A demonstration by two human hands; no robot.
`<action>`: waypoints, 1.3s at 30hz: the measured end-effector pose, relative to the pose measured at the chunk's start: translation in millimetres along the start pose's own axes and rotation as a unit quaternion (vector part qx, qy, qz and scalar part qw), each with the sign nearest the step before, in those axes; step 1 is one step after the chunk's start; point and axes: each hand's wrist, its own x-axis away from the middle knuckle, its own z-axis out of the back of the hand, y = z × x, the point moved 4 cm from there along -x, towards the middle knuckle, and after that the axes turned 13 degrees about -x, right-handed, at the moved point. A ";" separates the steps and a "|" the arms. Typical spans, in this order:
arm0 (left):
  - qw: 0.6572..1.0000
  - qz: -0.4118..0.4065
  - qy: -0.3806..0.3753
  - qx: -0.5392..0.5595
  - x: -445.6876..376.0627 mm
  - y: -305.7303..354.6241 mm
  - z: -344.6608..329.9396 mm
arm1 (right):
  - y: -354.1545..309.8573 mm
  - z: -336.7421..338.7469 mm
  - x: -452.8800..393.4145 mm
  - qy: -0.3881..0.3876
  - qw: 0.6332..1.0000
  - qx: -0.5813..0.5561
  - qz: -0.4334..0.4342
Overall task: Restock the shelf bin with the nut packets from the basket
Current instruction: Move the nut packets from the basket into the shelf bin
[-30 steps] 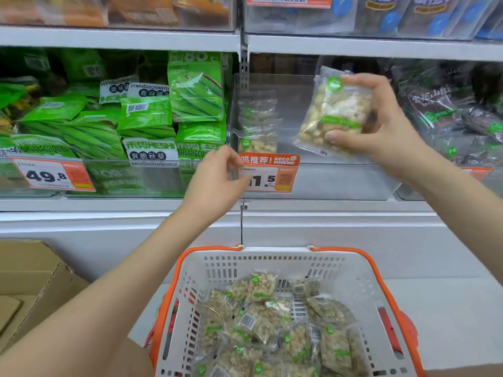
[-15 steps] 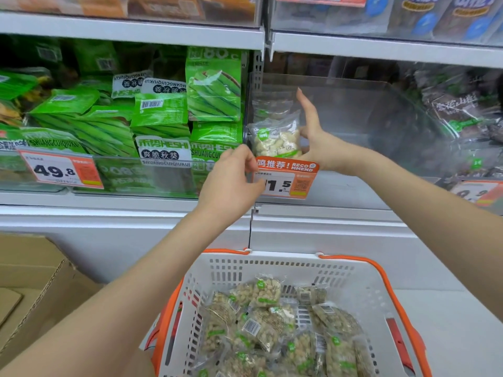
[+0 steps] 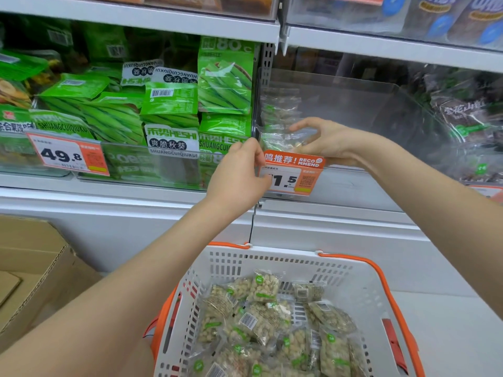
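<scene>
White metal shelving (image 3: pixel 141 20) runs across the wall of a shop aisle, evenly lit from above. Under its upper board, glossy green snack bags (image 3: pixel 226 83) stand packed together, with an orange-and-white price tag reading 49.8 (image 3: pixel 66 155) below and left of them. Lower left of the shelving sits a brown cardboard box (image 3: pixel 35 273). Dark snack bags (image 3: pixel 462 118) fill the shelving's right end.

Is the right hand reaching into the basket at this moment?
No. The right hand is up inside the clear shelf bin, while the basket sits below it.
</scene>
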 end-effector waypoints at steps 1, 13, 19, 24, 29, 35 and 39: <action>1.000 0.001 -0.002 0.001 0.4 0.6 -0.5 | -2.2 -3.8 -2.1 0.010 1.000 0.003 0.004; 1.000 0.003 -0.016 0.002 3.0 3.4 -0.4 | 5.3 -4.4 7.7 -0.075 0.995 -0.042 -0.053; 1.000 0.005 -0.016 0.004 3.0 3.8 -0.4 | 2.7 -14.2 0.3 -0.047 0.997 -0.047 -0.034; 1.000 0.002 -0.009 0.003 3.3 3.2 -1.1 | 7.1 -12.6 2.1 -0.036 0.998 -0.037 -0.034; 0.999 -0.009 -0.011 0.034 3.8 -5.0 1.3 | 2.1 -2.3 19.5 -0.028 0.998 -0.056 -0.002; 0.999 -0.026 0.000 0.021 20.0 -11.3 11.2 | 18.3 14.4 76.1 0.237 0.928 0.036 0.285; 0.996 -0.014 -0.085 0.018 43.4 -18.9 -14.4 | 76.4 -13.3 114.8 0.285 0.885 0.049 0.365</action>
